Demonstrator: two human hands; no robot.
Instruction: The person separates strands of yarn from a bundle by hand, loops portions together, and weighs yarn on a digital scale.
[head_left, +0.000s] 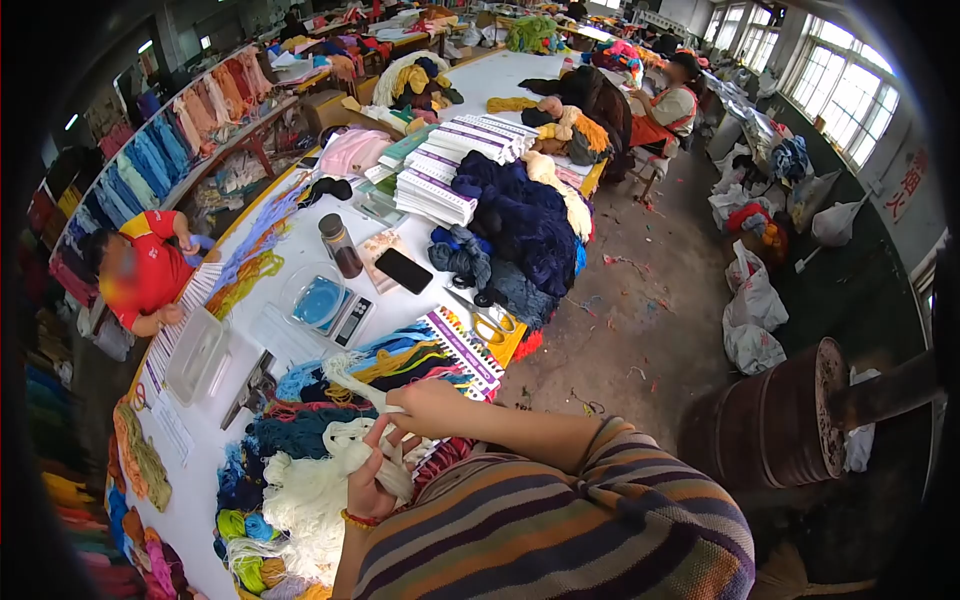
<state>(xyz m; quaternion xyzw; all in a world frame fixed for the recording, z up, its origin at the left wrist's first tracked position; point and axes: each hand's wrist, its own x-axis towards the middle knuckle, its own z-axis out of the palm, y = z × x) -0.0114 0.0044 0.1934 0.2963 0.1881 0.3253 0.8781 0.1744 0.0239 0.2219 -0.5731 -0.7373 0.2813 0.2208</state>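
My right hand (425, 408) is closed on a pale strand of yarn (350, 380) that stretches away over the coloured threads. Just below it, my left hand (370, 488), with a red band at the wrist, has its fingers curled round part of the cream yarn (305, 495). This loose cream heap lies on the table beside dark teal yarn (300, 437). Past my hands are multicoloured threads (400, 360) and a white card with purple print (465, 350), edged with small coloured tufts.
Scissors (488, 326), a phone (403, 270), a scale (350, 318), a jar (341, 246) and navy yarn (520, 210) lie farther up the table (235, 375). A person in red (150, 265) sits across. A rusty barrel (765, 415) stands right.
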